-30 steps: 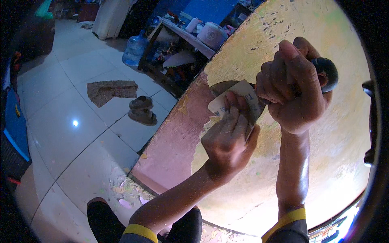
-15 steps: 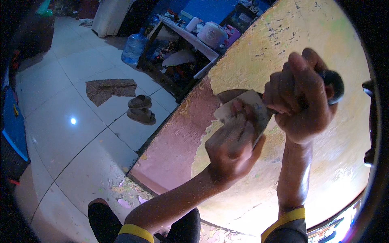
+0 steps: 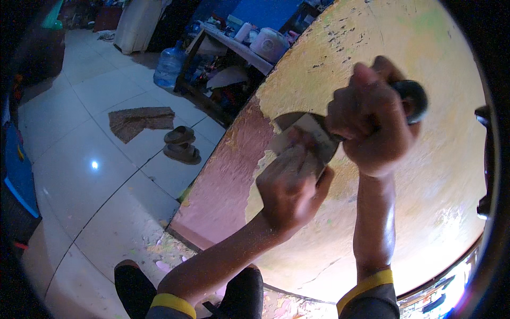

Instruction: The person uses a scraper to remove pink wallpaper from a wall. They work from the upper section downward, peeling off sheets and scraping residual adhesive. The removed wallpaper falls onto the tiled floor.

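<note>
- Two hands work one scraper (image 3: 311, 135) against the yellow wall (image 3: 425, 186) in the head view: the right hand (image 3: 372, 125) is closed tight around its dark handle, and the left hand (image 3: 289, 183) presses curled fingers onto the blade.
- Scraping of paint looks to be in hand; the blade sits at the edge between the yellow coat and the bared pink patch (image 3: 228, 175) on its left.
- Judged from this, the next stroke calls for firm, flat pressure along that edge.
- Open wall lies right and far; sandals (image 3: 180, 143), a water jug (image 3: 169, 65) and a cluttered counter (image 3: 239, 50) stand well apart on the left.
</note>
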The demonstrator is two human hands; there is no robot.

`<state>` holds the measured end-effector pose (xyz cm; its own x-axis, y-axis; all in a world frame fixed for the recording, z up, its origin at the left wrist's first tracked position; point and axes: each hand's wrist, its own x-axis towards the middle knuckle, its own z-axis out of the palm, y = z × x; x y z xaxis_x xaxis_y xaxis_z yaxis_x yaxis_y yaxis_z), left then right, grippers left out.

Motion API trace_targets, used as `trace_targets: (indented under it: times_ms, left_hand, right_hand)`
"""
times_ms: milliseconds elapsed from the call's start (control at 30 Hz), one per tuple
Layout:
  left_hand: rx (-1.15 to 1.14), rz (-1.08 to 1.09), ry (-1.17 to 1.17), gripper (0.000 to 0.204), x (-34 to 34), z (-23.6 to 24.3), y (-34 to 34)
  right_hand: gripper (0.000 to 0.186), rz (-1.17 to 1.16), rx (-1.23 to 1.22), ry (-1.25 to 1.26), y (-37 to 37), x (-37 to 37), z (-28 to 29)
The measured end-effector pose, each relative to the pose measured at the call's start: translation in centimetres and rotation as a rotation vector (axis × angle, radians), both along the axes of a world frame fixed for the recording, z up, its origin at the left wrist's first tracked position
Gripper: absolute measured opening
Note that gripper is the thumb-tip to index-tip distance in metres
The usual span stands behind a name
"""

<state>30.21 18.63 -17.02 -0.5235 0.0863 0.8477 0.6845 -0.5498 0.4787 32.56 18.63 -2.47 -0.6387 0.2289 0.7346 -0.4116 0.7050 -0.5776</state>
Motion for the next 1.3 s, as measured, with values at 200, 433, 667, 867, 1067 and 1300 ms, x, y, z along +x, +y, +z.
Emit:
trace_targets:
  times_ms: [200, 433, 667, 867, 1067, 1300]
  left_hand:
    - [0.021, -0.004, -0.029, 0.03, -0.5, -0.5, -0.4]
    - [0.07, 0.116, -0.018, 0.025, -2.0, -0.1, -0.1]
    - [0.056, 0.17, -0.039, 0.036, -3.1, 0.8, 0.4]
    - [0.1, 0.091, -0.121, 0.024, -3.4, 1.2, 0.6]
    - [0.03, 0.128, -0.043, 0.032, -3.4, 0.9, 0.4]
    - [0.046, 0.115, -0.007, 0.031, -3.9, 0.3, 0.3]
  right_hand:
    - [0.03, -0.028, -0.015, -0.076, 0.1, 0.0, -0.3]
    - [0.025, -0.003, -0.001, 0.028, 0.6, -1.2, -0.6]
    - [0.021, -0.048, 0.249, 0.029, 1.8, -2.5, -0.1]
    - [0.021, -0.047, 0.517, -0.02, 2.6, -2.9, 1.1]
    - [0.019, 0.529, 0.153, -0.229, 4.8, -3.2, 2.0]
    - [0.022, 0.378, 0.246, -0.155, 3.6, -3.3, 1.6]
